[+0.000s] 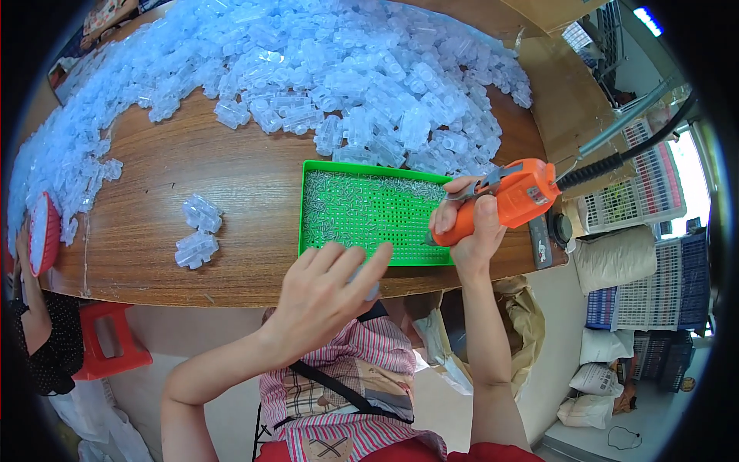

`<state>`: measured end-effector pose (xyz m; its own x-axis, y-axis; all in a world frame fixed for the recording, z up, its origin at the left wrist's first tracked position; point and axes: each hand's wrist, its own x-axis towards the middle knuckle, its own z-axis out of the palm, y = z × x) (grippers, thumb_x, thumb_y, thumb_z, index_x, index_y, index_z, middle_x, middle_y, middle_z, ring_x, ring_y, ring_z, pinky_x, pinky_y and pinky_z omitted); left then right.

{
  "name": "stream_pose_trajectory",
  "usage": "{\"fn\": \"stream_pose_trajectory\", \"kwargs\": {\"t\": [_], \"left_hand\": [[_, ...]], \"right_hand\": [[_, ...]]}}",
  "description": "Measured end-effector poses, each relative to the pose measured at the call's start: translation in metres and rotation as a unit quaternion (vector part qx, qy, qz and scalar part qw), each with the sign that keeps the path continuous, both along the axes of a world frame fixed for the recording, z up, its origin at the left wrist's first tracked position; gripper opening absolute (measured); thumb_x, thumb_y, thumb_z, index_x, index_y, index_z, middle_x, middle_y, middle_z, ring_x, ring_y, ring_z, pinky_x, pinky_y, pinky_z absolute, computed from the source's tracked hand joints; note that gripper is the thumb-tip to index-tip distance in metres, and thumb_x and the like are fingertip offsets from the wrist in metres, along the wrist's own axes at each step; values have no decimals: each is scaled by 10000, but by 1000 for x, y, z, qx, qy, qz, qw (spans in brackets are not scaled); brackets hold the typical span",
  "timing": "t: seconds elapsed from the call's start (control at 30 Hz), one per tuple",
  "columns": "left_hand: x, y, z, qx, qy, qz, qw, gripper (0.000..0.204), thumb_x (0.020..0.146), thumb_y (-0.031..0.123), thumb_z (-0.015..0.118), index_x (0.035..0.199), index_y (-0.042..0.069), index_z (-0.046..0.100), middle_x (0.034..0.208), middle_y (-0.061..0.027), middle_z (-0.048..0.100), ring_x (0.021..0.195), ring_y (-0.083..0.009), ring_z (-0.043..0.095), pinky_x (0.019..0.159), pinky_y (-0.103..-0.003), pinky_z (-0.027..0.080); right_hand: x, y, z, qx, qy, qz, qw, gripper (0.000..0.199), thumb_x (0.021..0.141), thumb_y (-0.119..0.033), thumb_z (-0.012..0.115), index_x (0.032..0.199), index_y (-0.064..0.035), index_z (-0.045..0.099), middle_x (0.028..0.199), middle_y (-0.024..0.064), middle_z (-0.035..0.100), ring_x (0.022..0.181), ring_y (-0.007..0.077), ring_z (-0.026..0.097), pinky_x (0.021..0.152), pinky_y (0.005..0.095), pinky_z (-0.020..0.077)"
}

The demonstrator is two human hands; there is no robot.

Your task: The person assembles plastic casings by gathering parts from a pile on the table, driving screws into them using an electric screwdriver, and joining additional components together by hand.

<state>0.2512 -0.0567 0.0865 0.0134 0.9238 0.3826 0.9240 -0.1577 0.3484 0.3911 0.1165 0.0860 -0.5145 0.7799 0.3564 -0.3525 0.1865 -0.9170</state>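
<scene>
An orange electric screwdriver (514,202) is gripped in my right hand (476,231), its dark tip pointing left over the right end of a green tray (302,219). Many small silvery screws (339,202) lie scattered in the perforated tray. At the tray's near edge, my left hand (323,291) is closed around a translucent plastic piece (372,292), mostly hidden by the fingers. Left of the tray, a few clear plastic pieces (196,250) rest together on the brown wooden table (154,165).
A big heap of clear plastic pieces (331,69) covers the table's far side and left. At far left, another person's arm (35,308) is beside a red basket (48,235). Below stands a red stool (112,339). A lined box (523,316) stands below the right table edge.
</scene>
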Motion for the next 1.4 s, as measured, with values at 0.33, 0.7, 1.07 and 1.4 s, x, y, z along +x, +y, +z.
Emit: {"fn": "stream_pose_trajectory", "kwargs": {"t": [0.33,0.7,1.07,1.4], "left_hand": [[14,24,-59,67,-132,-7,989,709,690,281,785,1301,78,488,921,-64,572,843,-247,550,770,-388,427],[-4,18,-49,-55,-311,-63,947,925,668,109,804,1425,81,272,1106,-109,636,1038,-320,593,873,-389,477],[2,14,-58,-8,-304,-11,953,927,651,112,829,1353,90,224,1005,-72,691,975,-300,651,796,-384,516],[-1,15,-58,-39,-368,3,929,807,653,85,785,1302,116,307,987,-72,688,916,-317,655,686,-405,533]], "right_hand": [[-7,-4,-29,-5,46,-19,999,516,888,-465,569,970,44,555,571,40,520,501,124,507,487,266,427],[-8,-2,-38,4,7,-37,999,595,882,-602,508,949,-11,502,553,40,451,470,135,436,453,286,382],[3,-14,-16,-23,25,-9,999,730,818,-718,493,982,-7,520,567,40,455,485,151,435,467,303,374],[-10,-68,33,73,82,202,973,734,768,-692,599,1039,-11,555,677,64,579,599,199,566,564,344,473]]}}
